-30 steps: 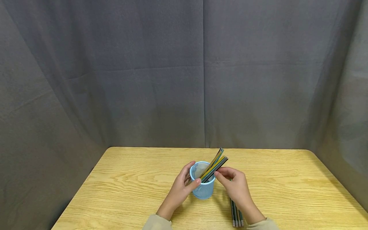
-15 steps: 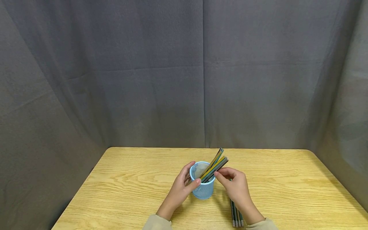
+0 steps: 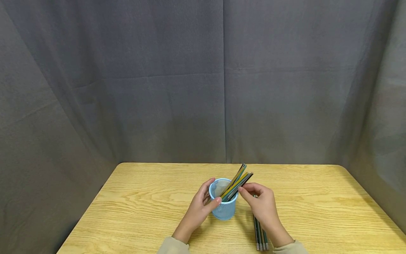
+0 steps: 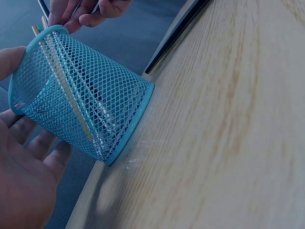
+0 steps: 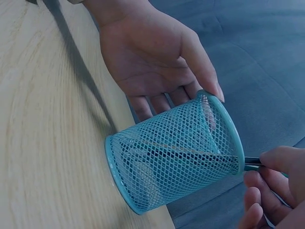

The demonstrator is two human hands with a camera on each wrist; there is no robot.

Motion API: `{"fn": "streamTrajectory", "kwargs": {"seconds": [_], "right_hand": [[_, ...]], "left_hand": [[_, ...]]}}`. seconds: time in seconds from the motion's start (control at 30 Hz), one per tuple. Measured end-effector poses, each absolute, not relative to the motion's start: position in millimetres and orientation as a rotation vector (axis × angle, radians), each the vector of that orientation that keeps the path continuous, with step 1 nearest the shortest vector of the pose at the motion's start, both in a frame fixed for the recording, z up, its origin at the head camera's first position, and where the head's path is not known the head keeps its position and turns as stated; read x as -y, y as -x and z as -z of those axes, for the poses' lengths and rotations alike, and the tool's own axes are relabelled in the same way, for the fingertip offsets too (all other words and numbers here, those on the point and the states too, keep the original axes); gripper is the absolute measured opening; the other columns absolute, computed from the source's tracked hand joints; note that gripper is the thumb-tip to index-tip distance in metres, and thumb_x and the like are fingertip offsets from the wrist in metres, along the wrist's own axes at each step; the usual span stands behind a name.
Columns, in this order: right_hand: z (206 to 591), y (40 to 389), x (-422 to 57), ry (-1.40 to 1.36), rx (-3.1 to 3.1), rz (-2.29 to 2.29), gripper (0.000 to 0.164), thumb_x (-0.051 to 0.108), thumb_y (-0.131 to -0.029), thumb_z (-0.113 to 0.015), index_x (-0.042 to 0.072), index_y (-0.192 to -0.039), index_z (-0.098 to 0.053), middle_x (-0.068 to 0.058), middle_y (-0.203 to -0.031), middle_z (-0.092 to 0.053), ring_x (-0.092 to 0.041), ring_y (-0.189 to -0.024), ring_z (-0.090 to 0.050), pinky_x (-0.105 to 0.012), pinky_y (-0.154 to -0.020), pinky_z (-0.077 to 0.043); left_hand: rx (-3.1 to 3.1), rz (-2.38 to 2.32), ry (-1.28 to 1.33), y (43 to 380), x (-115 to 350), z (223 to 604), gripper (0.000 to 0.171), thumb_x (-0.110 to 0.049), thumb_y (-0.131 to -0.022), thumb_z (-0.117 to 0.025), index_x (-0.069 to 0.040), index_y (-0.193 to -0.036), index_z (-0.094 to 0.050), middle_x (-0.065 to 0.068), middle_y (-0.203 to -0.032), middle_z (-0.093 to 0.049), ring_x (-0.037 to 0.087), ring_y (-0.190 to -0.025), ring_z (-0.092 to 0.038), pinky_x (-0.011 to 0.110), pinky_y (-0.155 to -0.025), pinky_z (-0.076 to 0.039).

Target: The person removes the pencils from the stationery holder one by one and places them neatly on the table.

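Observation:
A light blue mesh pencil cup (image 3: 223,212) stands on the table, with several pencils (image 3: 234,186) leaning out over its right side. My left hand (image 3: 197,209) holds the cup from the left, its thumb at the rim and its fingers around the far side. At the right rim, my right hand (image 3: 264,205) pinches dark pencil shafts (image 5: 253,161) between thumb and forefinger. How many it pinches, I cannot tell. Through the mesh the pencils' lower ends show slanting down inside the cup. A row of dark pencils (image 3: 260,238) lies by my right wrist, partly hidden under it.
The wooden table (image 3: 152,211) has rounded far corners. Grey curtains (image 3: 171,106) hang behind it and along both sides. Pale sleeves (image 3: 172,246) cover both forearms at the front edge of the view.
My right hand has shifted slightly right and up, and the pencils at its fingertips have spread a little to the right. The left hand and the cup have barely moved.

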State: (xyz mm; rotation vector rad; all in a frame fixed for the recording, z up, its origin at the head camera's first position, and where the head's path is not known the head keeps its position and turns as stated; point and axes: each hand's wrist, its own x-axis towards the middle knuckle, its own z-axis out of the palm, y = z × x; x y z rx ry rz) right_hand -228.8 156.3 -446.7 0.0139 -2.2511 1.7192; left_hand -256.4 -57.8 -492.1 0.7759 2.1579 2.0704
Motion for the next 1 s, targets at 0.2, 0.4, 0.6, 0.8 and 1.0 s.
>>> {"fn": "streamTrajectory", "kwargs": {"seconds": [0.2,0.4,0.6,0.8,1.0], "right_hand": [[443,229,-159,-0.009,2.226,-1.71,0.014,0.02,-0.087,-0.078,0.005,-0.089,-0.076,-0.003,-0.085,-0.07,-0.013,-0.08,-0.059,-0.023,-0.065,-0.048],[436,227,-162,-0.01,2.192,-1.736,0.014,0.018,-0.087,-0.078,0.004,-0.089,-0.076,-0.004,-0.088,-0.071,-0.013,-0.081,-0.061,-0.023,-0.068,-0.049],[431,226,-165,-0.013,2.185,-1.749,0.016,0.019,-0.088,-0.078,0.003,-0.093,-0.076,-0.003,-0.091,-0.072,-0.011,-0.085,-0.062,-0.023,-0.071,-0.049],[427,225,-167,0.017,2.171,-1.787,0.018,0.017,-0.087,-0.078,0.001,-0.097,-0.075,-0.003,-0.094,-0.071,-0.009,-0.086,-0.061,-0.021,-0.07,-0.049],[424,224,-169,0.024,2.151,-1.79,0.017,0.014,-0.087,-0.078,0.0,-0.096,-0.075,-0.002,-0.088,-0.071,-0.009,-0.08,-0.06,-0.021,-0.067,-0.05]], "left_hand": [[-2.161,-2.075,-0.761,257,57,493,0.063,-0.019,-0.098,-0.063,-0.014,-0.153,-0.031,0.012,-0.148,-0.045,0.026,-0.138,-0.039,0.043,-0.115,-0.03],[-2.168,-2.074,-0.779,257,57,493,0.064,-0.019,-0.098,-0.063,-0.013,-0.153,-0.031,0.013,-0.149,-0.044,0.026,-0.139,-0.039,0.042,-0.115,-0.03],[-2.166,-2.076,-0.786,257,58,493,0.063,-0.019,-0.098,-0.063,-0.014,-0.153,-0.031,0.013,-0.148,-0.044,0.027,-0.139,-0.039,0.043,-0.115,-0.03],[-2.167,-2.074,-0.782,257,57,493,0.063,-0.018,-0.098,-0.063,-0.013,-0.153,-0.032,0.013,-0.148,-0.045,0.026,-0.139,-0.039,0.042,-0.115,-0.03],[-2.161,-2.083,-0.778,257,57,493,0.063,-0.016,-0.098,-0.063,-0.012,-0.153,-0.032,0.014,-0.148,-0.045,0.026,-0.139,-0.039,0.042,-0.115,-0.03]]}}
